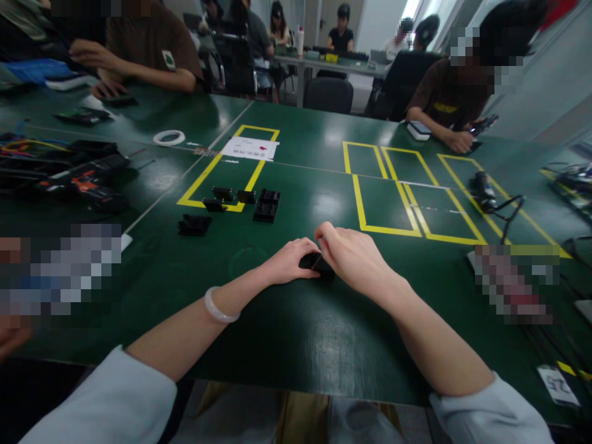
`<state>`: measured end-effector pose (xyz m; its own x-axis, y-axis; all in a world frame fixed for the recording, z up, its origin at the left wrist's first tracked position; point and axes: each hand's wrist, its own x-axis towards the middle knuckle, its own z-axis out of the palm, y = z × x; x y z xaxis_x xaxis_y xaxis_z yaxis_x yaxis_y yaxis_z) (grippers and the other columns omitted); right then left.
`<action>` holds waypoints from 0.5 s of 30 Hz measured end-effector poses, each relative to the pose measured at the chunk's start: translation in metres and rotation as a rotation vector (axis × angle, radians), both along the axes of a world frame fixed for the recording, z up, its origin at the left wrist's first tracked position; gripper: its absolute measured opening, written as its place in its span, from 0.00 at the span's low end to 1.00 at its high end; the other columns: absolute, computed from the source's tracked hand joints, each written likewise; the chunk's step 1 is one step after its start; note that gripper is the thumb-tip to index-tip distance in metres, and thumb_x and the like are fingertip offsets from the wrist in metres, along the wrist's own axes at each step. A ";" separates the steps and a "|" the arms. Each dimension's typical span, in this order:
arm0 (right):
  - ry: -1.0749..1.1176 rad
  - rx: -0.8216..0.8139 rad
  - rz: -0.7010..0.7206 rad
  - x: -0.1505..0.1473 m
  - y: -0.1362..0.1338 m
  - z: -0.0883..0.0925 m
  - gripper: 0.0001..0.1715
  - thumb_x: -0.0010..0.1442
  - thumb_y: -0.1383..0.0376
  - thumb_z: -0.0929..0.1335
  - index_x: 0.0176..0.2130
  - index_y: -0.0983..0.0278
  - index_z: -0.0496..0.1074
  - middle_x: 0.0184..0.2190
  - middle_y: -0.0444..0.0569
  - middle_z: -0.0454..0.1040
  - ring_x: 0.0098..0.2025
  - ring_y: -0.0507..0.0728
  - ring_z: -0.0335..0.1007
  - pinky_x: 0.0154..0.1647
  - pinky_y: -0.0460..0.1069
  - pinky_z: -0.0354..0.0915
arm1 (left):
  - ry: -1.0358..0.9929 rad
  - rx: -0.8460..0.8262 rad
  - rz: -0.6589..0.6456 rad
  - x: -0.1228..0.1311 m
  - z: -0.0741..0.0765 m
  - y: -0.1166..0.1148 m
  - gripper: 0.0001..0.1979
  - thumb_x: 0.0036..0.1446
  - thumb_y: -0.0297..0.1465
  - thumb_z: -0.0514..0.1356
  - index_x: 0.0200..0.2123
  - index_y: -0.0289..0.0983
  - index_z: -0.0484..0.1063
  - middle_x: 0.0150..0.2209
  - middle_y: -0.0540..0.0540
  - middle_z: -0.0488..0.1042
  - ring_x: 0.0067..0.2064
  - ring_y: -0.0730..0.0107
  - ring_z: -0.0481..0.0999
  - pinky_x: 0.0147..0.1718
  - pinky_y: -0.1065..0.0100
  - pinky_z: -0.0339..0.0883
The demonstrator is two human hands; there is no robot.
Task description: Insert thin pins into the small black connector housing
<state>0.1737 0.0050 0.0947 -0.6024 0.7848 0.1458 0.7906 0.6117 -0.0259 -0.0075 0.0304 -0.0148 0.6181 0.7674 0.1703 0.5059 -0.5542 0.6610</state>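
Note:
My left hand [287,261] and my right hand [352,254] meet over a small black plastic part [312,261] that rests on the green table [296,333]. Both hands are closed on the part, the left from its left side and the right from above and to the right. Most of the part is hidden under my fingers. A pale bangle [218,307] sits on my left wrist. Further back lie more black parts: a stacked block [267,205], two small pieces [222,193] [246,197] near a yellow outline, and one part [194,224] to the left.
Yellow taped rectangles [388,191] mark the table. A white paper [250,148] and a tape ring [169,137] lie at the back. Tools and cables [78,176] crowd the left, a black tool with cord [483,191] the right. Other people sit around the far edge.

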 end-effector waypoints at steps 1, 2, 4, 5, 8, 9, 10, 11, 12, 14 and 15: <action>0.011 -0.009 0.006 0.000 -0.001 0.001 0.16 0.69 0.65 0.53 0.45 0.65 0.65 0.31 0.48 0.76 0.30 0.53 0.69 0.30 0.47 0.50 | 0.000 0.001 0.000 0.000 0.000 0.000 0.21 0.51 0.38 0.68 0.46 0.38 0.71 0.50 0.44 0.72 0.53 0.54 0.70 0.53 0.57 0.63; 0.015 -0.016 0.008 0.000 -0.001 0.002 0.16 0.69 0.65 0.53 0.45 0.65 0.65 0.31 0.48 0.76 0.31 0.53 0.69 0.30 0.47 0.50 | 0.001 0.001 0.001 0.000 -0.001 0.000 0.21 0.51 0.38 0.69 0.46 0.38 0.71 0.49 0.44 0.72 0.53 0.54 0.70 0.53 0.57 0.63; 0.008 -0.022 0.004 -0.001 -0.003 0.004 0.17 0.70 0.62 0.53 0.44 0.65 0.65 0.31 0.48 0.76 0.31 0.53 0.69 0.30 0.47 0.50 | 0.007 -0.004 0.003 0.000 -0.001 0.001 0.21 0.51 0.38 0.68 0.46 0.38 0.72 0.48 0.44 0.73 0.52 0.54 0.71 0.52 0.57 0.63; -0.004 -0.020 -0.001 -0.001 -0.003 0.005 0.18 0.70 0.61 0.53 0.43 0.65 0.65 0.31 0.48 0.76 0.30 0.53 0.69 0.30 0.48 0.49 | 0.011 -0.009 0.005 0.000 -0.001 0.001 0.20 0.51 0.38 0.68 0.46 0.38 0.72 0.47 0.44 0.73 0.51 0.55 0.71 0.51 0.57 0.64; -0.051 0.000 -0.029 -0.001 -0.002 0.004 0.20 0.70 0.58 0.52 0.41 0.64 0.66 0.29 0.48 0.75 0.28 0.53 0.68 0.29 0.48 0.47 | 0.012 -0.011 0.003 0.000 0.000 0.001 0.20 0.51 0.38 0.68 0.46 0.38 0.72 0.47 0.45 0.73 0.50 0.55 0.72 0.49 0.58 0.65; -0.057 0.005 -0.035 -0.001 -0.002 0.004 0.20 0.70 0.59 0.52 0.41 0.64 0.66 0.28 0.47 0.75 0.28 0.53 0.68 0.28 0.48 0.46 | 0.009 -0.007 0.000 0.000 0.000 0.000 0.20 0.51 0.38 0.68 0.45 0.38 0.72 0.47 0.45 0.73 0.50 0.55 0.72 0.50 0.58 0.65; -0.054 0.008 -0.037 -0.001 -0.001 0.003 0.19 0.70 0.61 0.52 0.42 0.64 0.66 0.28 0.47 0.75 0.28 0.53 0.68 0.28 0.48 0.46 | 0.005 -0.002 -0.001 0.000 0.000 0.000 0.20 0.51 0.38 0.69 0.45 0.38 0.72 0.48 0.44 0.73 0.51 0.55 0.71 0.50 0.58 0.64; -0.043 0.005 -0.031 -0.001 -0.001 0.002 0.18 0.70 0.62 0.52 0.43 0.64 0.66 0.29 0.47 0.75 0.28 0.53 0.69 0.29 0.48 0.47 | 0.002 0.002 -0.003 0.000 0.000 0.000 0.20 0.51 0.38 0.68 0.46 0.38 0.72 0.48 0.44 0.73 0.51 0.55 0.71 0.51 0.57 0.64; -0.025 0.000 -0.020 -0.001 -0.001 0.002 0.17 0.69 0.64 0.52 0.44 0.64 0.65 0.30 0.48 0.76 0.30 0.53 0.69 0.29 0.48 0.48 | -0.001 0.004 -0.004 0.000 0.000 0.000 0.20 0.51 0.38 0.68 0.46 0.38 0.72 0.49 0.44 0.73 0.52 0.54 0.71 0.52 0.57 0.63; 0.008 -0.015 0.005 -0.001 -0.001 0.002 0.15 0.68 0.66 0.53 0.46 0.65 0.64 0.32 0.48 0.76 0.32 0.53 0.70 0.30 0.47 0.50 | -0.007 0.006 -0.002 0.000 -0.001 0.001 0.20 0.51 0.38 0.68 0.46 0.38 0.72 0.49 0.44 0.72 0.53 0.54 0.70 0.53 0.56 0.62; 0.018 -0.022 0.014 0.000 -0.002 0.003 0.15 0.68 0.66 0.53 0.46 0.65 0.64 0.33 0.48 0.76 0.32 0.53 0.70 0.31 0.47 0.51 | -0.008 0.007 -0.001 0.000 -0.002 0.001 0.21 0.51 0.38 0.68 0.47 0.38 0.71 0.49 0.44 0.72 0.53 0.54 0.70 0.53 0.56 0.62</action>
